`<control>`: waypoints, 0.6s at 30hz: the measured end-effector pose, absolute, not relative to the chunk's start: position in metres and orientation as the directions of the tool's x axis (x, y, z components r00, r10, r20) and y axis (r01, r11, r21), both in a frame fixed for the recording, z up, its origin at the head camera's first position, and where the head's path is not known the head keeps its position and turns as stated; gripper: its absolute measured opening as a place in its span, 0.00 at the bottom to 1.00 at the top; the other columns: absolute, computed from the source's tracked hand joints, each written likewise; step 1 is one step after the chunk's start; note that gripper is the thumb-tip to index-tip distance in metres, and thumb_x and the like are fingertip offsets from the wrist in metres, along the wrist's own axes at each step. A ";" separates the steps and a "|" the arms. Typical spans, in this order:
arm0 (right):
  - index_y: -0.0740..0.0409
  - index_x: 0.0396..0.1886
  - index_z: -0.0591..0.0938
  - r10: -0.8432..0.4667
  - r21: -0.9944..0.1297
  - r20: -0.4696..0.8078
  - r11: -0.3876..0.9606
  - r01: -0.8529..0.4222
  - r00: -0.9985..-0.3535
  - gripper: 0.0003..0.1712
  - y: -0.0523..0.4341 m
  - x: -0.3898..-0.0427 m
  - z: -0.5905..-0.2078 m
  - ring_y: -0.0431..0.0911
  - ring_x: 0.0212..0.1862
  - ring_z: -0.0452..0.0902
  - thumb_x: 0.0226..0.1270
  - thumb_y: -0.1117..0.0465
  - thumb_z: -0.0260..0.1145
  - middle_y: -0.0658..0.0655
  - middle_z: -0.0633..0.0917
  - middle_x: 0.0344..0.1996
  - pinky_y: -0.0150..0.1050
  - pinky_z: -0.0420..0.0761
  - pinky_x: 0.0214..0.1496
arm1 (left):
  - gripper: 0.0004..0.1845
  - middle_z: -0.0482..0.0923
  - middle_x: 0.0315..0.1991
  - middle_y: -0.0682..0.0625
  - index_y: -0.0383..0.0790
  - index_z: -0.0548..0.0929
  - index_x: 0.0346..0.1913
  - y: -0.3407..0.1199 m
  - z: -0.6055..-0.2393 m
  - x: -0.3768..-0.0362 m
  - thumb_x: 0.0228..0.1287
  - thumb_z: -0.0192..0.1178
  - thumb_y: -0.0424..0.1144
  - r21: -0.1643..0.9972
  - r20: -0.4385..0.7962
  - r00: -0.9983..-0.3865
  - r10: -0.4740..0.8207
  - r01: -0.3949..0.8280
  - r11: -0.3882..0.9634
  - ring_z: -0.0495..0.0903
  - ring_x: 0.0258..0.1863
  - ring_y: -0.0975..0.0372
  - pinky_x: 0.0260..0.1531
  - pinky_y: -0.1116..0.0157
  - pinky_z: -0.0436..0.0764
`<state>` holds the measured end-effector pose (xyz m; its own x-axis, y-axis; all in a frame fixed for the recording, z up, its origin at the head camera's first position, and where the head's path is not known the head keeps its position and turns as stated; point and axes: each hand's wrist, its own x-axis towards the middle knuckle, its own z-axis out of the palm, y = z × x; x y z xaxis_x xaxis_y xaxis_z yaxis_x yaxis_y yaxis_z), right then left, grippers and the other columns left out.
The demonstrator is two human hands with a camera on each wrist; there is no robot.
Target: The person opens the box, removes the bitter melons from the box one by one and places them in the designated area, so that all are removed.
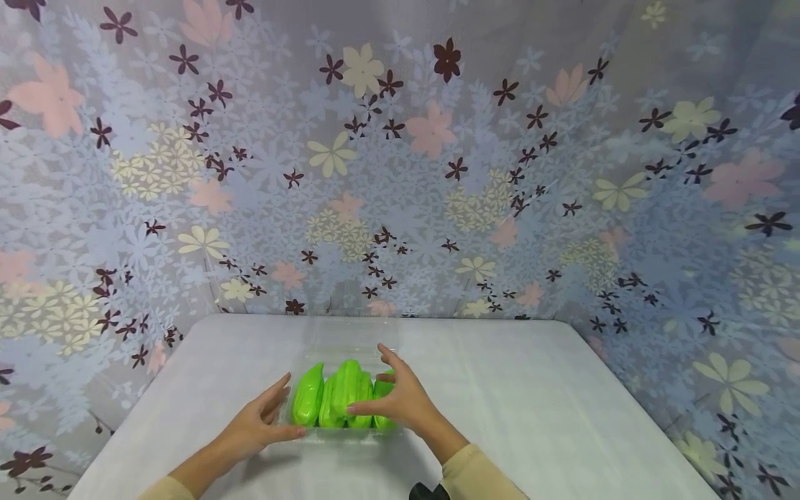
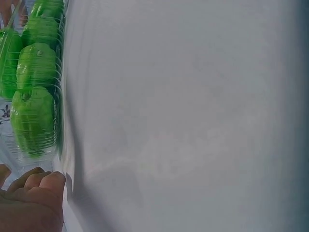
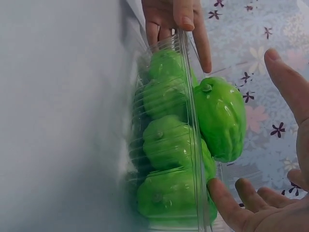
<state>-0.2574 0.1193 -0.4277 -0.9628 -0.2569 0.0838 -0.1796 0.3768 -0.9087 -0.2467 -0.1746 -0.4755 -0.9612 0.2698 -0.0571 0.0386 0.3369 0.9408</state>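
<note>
Several bright green, glossy, ribbed vegetables that look like chayotes [image 1: 308, 399] fill a clear plastic box [image 1: 337, 436]. One chayote [image 3: 221, 118] lies on top of the others, above the rim. At the box's left end is my left hand [image 1: 253, 423], thumb by the front corner and fingers along the side; in the left wrist view its bent fingers [image 2: 46, 186] show near the box corner. My right hand [image 1: 403, 396] spreads over the right end, thumb and fingers apart. In the right wrist view nothing lies between them, and its fingertips [image 3: 219, 193] are close to the rim.
The box stands on a table with a white cloth [image 1: 531, 403]. A clear lid-like sheet [image 1: 350, 337] extends behind the box. Flower-patterned curtains [image 1: 400, 173] border the table at the back and sides. A small black object [image 1: 428, 492] shows beside the right sleeve.
</note>
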 end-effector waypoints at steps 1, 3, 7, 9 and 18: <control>0.46 0.81 0.56 -0.254 -0.908 0.085 0.378 -0.180 -0.963 0.66 0.119 -0.258 -0.428 0.59 0.66 0.72 0.46 0.48 0.86 0.63 0.63 0.74 0.59 0.81 0.55 | 0.60 0.53 0.77 0.32 0.42 0.50 0.81 -0.174 -0.475 -0.247 0.53 0.79 0.44 0.940 -0.061 -0.961 0.268 0.036 0.341 0.51 0.75 0.39 0.71 0.50 0.58; 0.45 0.81 0.56 -0.253 -0.907 0.092 0.378 -0.186 -0.963 0.66 0.117 -0.259 -0.428 0.59 0.65 0.72 0.46 0.48 0.86 0.63 0.64 0.74 0.59 0.81 0.56 | 0.59 0.53 0.76 0.31 0.42 0.50 0.81 -0.174 -0.475 -0.247 0.53 0.79 0.43 0.938 -0.062 -0.962 0.266 0.035 0.345 0.51 0.75 0.39 0.71 0.50 0.58; 0.43 0.81 0.57 -0.256 -0.904 0.091 0.384 -0.187 -0.962 0.66 0.114 -0.260 -0.427 0.59 0.65 0.73 0.45 0.47 0.86 0.62 0.64 0.74 0.59 0.80 0.57 | 0.59 0.53 0.76 0.30 0.41 0.49 0.81 -0.173 -0.474 -0.246 0.54 0.78 0.43 0.936 -0.058 -0.958 0.281 0.046 0.350 0.51 0.75 0.38 0.70 0.49 0.57; 0.42 0.81 0.57 -0.258 -0.905 0.083 0.385 -0.181 -0.963 0.65 0.112 -0.261 -0.427 0.59 0.65 0.73 0.46 0.47 0.86 0.62 0.64 0.73 0.59 0.80 0.56 | 0.59 0.53 0.76 0.29 0.41 0.49 0.81 -0.172 -0.474 -0.246 0.55 0.78 0.43 0.933 -0.060 -0.956 0.286 0.048 0.356 0.51 0.75 0.38 0.70 0.50 0.58; 0.41 0.80 0.60 -0.268 -0.871 0.076 0.451 -0.195 -0.961 0.64 0.099 -0.263 -0.425 0.59 0.62 0.76 0.45 0.46 0.86 0.61 0.64 0.74 0.57 0.81 0.56 | 0.59 0.51 0.76 0.30 0.45 0.47 0.82 -0.174 -0.474 -0.245 0.56 0.77 0.44 0.921 -0.082 -0.953 0.293 0.040 0.388 0.51 0.75 0.38 0.68 0.53 0.61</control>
